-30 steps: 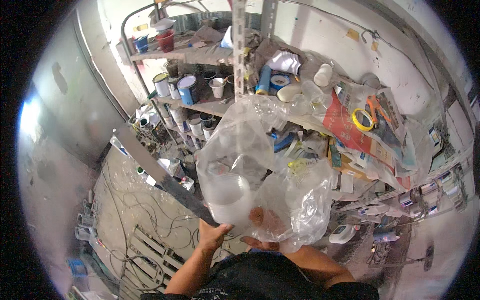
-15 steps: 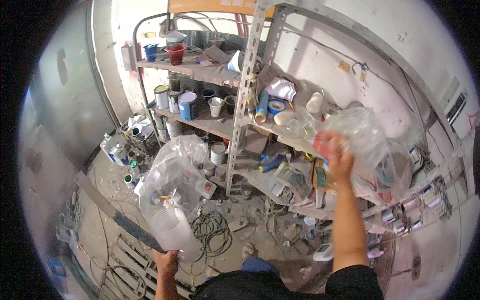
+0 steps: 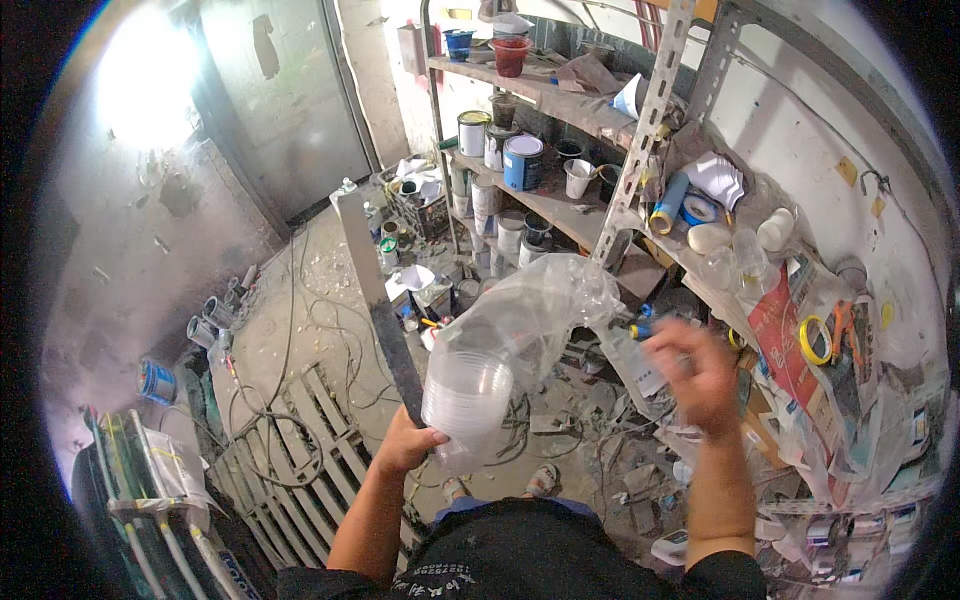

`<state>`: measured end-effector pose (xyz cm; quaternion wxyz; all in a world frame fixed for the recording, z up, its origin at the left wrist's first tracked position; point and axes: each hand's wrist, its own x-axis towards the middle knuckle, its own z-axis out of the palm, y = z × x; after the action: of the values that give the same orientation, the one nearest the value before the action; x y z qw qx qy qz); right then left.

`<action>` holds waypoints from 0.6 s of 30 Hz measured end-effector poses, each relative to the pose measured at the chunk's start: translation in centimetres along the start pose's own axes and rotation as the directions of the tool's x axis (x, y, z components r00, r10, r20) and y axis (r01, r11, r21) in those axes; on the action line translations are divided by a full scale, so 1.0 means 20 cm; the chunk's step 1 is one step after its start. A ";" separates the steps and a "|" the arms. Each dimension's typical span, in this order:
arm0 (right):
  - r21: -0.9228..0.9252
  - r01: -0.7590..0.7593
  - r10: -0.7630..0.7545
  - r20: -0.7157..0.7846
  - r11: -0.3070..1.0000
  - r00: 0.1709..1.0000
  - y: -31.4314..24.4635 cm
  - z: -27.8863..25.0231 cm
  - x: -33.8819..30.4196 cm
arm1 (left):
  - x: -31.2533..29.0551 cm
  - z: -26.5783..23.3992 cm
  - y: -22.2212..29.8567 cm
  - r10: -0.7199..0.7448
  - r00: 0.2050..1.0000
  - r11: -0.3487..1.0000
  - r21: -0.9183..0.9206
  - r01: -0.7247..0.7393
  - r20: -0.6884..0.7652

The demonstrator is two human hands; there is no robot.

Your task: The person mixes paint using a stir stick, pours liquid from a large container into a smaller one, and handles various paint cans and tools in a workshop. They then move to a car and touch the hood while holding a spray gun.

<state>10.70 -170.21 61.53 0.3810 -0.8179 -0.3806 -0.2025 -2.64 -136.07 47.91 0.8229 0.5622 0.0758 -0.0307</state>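
My left hand [image 3: 408,442] is closed around the lower end of a stack of clear plastic cups [image 3: 468,390] and a long flat strip [image 3: 385,335], grey above and dark below. The strip stands up along the left side of the cups. A clear plastic bag [image 3: 530,305] surrounds the stack, its bunched end leaning to the right. My right hand [image 3: 692,372] is raised to the right of this bag end, somewhat blurred. Its fingers are loosely bent and apart, with nothing visible in them. A gap shows between the hand and the bunched end.
Paint cans [image 3: 523,163] and cups fill a dusty metal shelf [image 3: 560,210] ahead. On the right shelf lie a blue tape roll [image 3: 699,209], a yellow tape roll [image 3: 815,340] and orange-handled scissors [image 3: 845,330]. A slatted pallet [image 3: 290,470] and cables cover floor at left.
My view has swung left and down. The cup stack has come up nearer the middle. My right hand has left the shelf, and the large clear bag beside it no longer shows there.
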 end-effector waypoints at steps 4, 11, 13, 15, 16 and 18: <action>0.270 0.143 -0.229 0.320 0.952 0.919 -0.17 0.29 0.09 | 0.03 0.04 0.02 -0.067 0.991 0.998 0.021 0.065 0.114; 0.490 -0.048 -0.291 0.591 0.870 0.752 -0.22 0.47 0.15 | 0.00 -0.12 -0.03 -0.131 0.967 0.989 -0.041 0.143 0.220; 0.476 -0.067 -0.280 0.620 0.877 0.733 -0.24 0.51 0.16 | -0.01 -0.19 -0.04 -0.141 0.965 0.988 -0.036 0.153 0.221; 0.477 -0.080 -0.272 0.623 0.875 0.733 -0.25 0.56 0.16 | -0.02 -0.24 -0.05 -0.174 0.961 0.982 -0.031 0.185 0.216; 0.477 -0.072 -0.275 0.616 0.876 0.739 -0.26 0.57 0.17 | -0.02 -0.25 -0.04 -0.177 0.959 0.978 -0.069 0.197 0.223; 0.476 -0.054 -0.279 0.600 0.878 0.750 -0.28 0.58 0.18 | -0.03 -0.24 -0.02 -0.183 0.954 0.964 -0.145 0.221 0.237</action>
<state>9.16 -157.12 59.14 0.3951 -0.6954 -0.5760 0.1690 -3.75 -131.69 45.99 0.8637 0.4723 0.0429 -0.1710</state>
